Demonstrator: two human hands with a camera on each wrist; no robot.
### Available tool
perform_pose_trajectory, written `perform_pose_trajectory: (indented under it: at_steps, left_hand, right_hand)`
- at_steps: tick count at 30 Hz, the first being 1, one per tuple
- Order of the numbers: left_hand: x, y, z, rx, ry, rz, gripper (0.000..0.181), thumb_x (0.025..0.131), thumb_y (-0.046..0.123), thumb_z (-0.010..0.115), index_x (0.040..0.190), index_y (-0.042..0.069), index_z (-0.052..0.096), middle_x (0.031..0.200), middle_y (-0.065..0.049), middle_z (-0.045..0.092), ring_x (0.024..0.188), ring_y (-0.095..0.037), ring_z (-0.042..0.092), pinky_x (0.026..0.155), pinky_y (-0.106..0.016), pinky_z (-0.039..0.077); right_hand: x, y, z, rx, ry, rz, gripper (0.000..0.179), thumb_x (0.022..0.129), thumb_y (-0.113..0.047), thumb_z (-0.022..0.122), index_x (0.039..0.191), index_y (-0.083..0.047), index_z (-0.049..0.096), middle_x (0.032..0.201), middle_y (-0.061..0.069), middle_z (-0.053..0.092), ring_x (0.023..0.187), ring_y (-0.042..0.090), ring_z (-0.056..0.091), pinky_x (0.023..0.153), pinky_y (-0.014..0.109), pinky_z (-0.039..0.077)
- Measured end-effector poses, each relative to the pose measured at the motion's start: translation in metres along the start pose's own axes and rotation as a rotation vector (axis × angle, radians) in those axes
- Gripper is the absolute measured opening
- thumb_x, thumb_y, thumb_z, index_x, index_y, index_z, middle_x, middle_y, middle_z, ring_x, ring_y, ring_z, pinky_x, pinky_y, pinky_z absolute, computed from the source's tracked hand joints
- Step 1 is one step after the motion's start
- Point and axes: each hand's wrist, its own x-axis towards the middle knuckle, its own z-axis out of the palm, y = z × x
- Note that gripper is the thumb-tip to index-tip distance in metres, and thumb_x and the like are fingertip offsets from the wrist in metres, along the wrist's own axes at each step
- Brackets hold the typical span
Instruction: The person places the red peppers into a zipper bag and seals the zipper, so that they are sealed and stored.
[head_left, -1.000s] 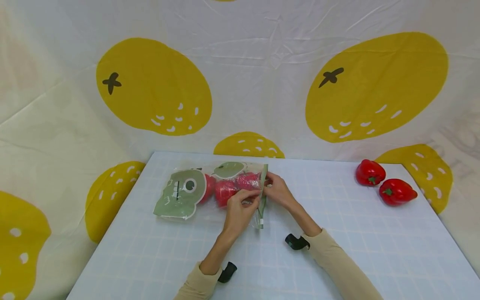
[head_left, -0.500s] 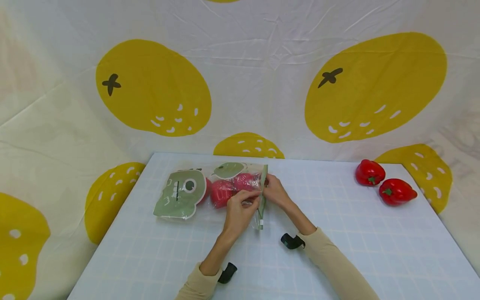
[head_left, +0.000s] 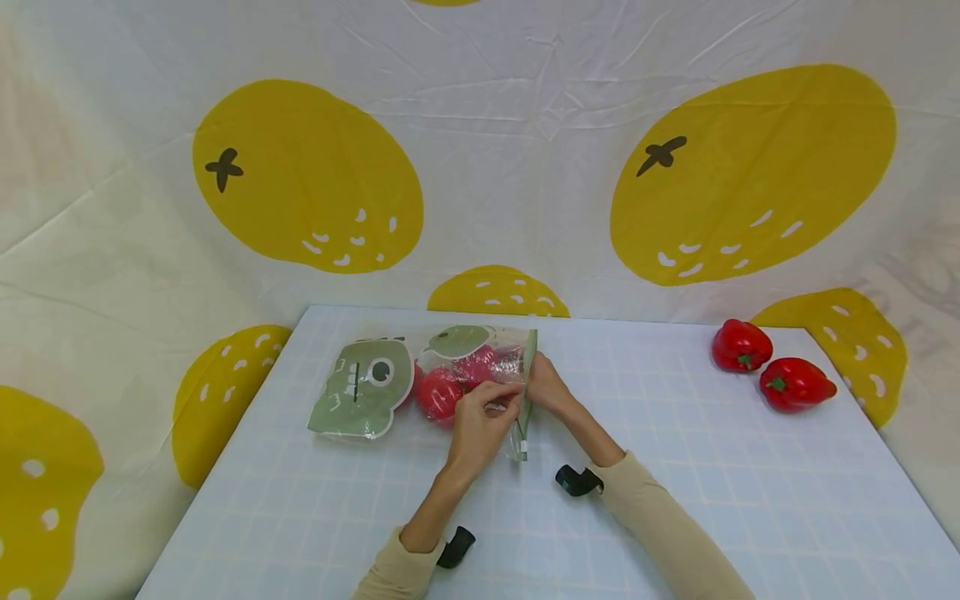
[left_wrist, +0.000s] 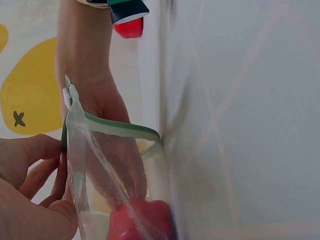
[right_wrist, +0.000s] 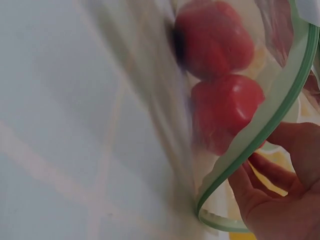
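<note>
A clear zip bag (head_left: 358, 392) with a green cartoon print lies on its side, its green-edged mouth facing right. Red bell peppers (head_left: 439, 394) show through the plastic. My left hand (head_left: 482, 425) pinches the near side of the mouth between thumb and fingers, holding it apart. Through that mouth goes my right hand (head_left: 547, 386), fingers extended. In the left wrist view its fingertips meet a pepper (left_wrist: 140, 220) inside. The right wrist view has two peppers in the bag, the nearer pepper (right_wrist: 227, 107) right at the fingers, behind the green zip strip (right_wrist: 272, 115).
Two more red bell peppers, one upright pepper (head_left: 741, 345) and one lying pepper (head_left: 797, 384), sit at the table's back right. The table (head_left: 637, 400) has a pale blue checked cover. A white cloth (head_left: 517, 167) printed with yellow fruit hangs behind it.
My right hand has slid a little left, deeper into the bag mouth. The peppers inside have shifted left, away from the mouth. My left hand keeps its place on the edge.
</note>
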Motion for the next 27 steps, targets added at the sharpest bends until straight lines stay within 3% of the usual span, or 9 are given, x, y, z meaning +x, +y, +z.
perform_pose_trajectory:
  at_steps: [14,21,27]
  left_hand:
    - [0.001,0.0,0.004,-0.008,0.038,-0.009,0.019,0.09,0.001,0.075,0.109,0.002,0.078,0.099,-0.01,0.076,0.084,-0.023,0.073,0.074,-0.024,0.061]
    - [0.002,0.001,0.003,-0.02,0.053,-0.004,0.019,0.089,-0.001,0.074,0.107,0.0,0.077,0.094,-0.011,0.075,0.082,-0.024,0.073,0.074,-0.026,0.061]
    - [0.001,0.001,0.002,-0.036,0.051,-0.002,0.018,0.09,-0.001,0.072,0.107,0.0,0.077,0.092,-0.01,0.074,0.083,-0.025,0.073,0.074,-0.026,0.061]
  right_hand:
    - [-0.006,0.0,-0.016,0.016,-0.056,0.015,0.038,0.089,0.0,0.062,0.127,0.007,0.063,0.119,0.024,0.069,0.111,0.038,0.067,0.097,0.048,0.055]
    - [-0.012,0.001,-0.033,-0.028,-0.04,-0.058,0.029,0.096,-0.007,0.066,0.124,0.004,0.065,0.118,0.02,0.069,0.111,0.036,0.066,0.099,0.047,0.055]
    - [-0.018,0.003,-0.044,-0.055,-0.002,-0.053,0.034,0.096,-0.018,0.073,0.125,0.0,0.067,0.12,0.016,0.07,0.112,0.033,0.067,0.101,0.049,0.053]
